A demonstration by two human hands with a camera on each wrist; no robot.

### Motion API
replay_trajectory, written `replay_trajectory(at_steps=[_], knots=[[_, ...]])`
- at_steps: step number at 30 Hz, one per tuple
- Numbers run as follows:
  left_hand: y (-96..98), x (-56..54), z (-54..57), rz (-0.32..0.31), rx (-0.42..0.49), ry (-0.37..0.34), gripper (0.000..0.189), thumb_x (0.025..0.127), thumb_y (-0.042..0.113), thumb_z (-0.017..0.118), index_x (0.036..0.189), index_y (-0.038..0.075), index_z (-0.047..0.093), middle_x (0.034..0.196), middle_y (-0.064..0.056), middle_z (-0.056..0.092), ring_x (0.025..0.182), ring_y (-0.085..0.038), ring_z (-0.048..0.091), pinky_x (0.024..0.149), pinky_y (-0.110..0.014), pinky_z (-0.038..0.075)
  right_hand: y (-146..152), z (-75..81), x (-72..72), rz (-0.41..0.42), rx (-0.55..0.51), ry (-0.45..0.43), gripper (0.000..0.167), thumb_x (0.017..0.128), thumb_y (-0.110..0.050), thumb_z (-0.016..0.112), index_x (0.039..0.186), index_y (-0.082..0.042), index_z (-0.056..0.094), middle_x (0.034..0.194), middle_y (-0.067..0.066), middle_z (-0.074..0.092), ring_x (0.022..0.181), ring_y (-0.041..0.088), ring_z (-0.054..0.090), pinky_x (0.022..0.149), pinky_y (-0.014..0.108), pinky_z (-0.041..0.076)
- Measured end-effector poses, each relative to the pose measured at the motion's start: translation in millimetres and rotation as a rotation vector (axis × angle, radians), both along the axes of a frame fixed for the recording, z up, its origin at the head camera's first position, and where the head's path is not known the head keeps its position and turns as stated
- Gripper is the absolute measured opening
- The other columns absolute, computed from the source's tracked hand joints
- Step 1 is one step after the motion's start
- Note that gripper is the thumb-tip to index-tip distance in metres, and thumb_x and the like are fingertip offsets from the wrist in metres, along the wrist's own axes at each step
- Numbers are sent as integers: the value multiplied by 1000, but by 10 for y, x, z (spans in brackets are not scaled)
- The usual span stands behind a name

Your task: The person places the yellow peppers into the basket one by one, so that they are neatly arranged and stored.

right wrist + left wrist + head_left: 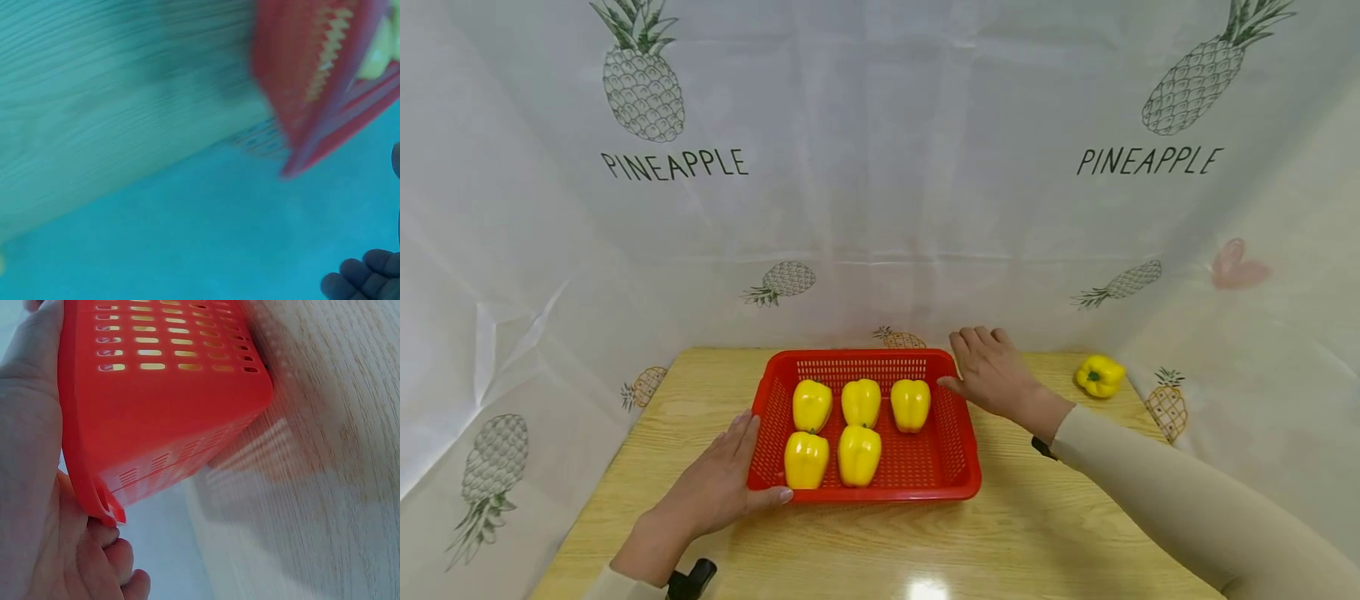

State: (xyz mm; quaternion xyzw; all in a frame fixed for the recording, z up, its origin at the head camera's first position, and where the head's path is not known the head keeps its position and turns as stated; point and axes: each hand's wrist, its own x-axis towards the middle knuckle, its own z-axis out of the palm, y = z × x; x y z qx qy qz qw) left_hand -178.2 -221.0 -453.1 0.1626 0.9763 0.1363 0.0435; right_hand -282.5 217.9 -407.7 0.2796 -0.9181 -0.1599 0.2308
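Observation:
A red plastic basket (925,462) with slotted walls sits on the table, holding several yellow bell peppers (860,456) in two rows. My left hand (718,479) grips its left front corner, thumb along the front rim and fingers at the left side. In the left wrist view, those fingers (119,559) bend in under the rim. Over at the right back corner, my right hand (992,372) hovers by the rim with its fingers loosely extended, holding nothing. The right wrist view shows the fingers (369,275) apart from the basket wall (294,62).
One more yellow bell pepper (1101,376) lies at the table's back right corner. The wooden table (880,550) ends at a white curtain (910,167) printed with pineapples, which hangs behind it and at both sides.

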Motion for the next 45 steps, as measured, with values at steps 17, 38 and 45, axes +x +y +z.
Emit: replay_trajectory(at_steps=[17,38,45], knots=[[-69,4,-21,41,-3,-27,133,81,85,65,163,-10,22,170,-32,23,157,-50,27,125,-65,29,1185,-425,-205,-82,-69,84,76,88,-45,85,131,9,52,122,25,61,115,41,61,96,56,53],[2,-24,-57,36,2,3,133,81,88,61,164,-9,22,171,-30,22,157,-49,27,126,-63,29,2226,-819,-182,-264,-56,-73,81,86,-26,88,140,11,41,136,31,51,126,48,51,104,72,42],[16,-25,-52,39,15,-6,136,80,93,55,164,-8,20,172,-29,21,157,-48,27,126,-64,29,2369,-882,-155,-295,70,-177,65,99,-9,71,152,9,39,154,30,47,138,46,49,112,71,39]])
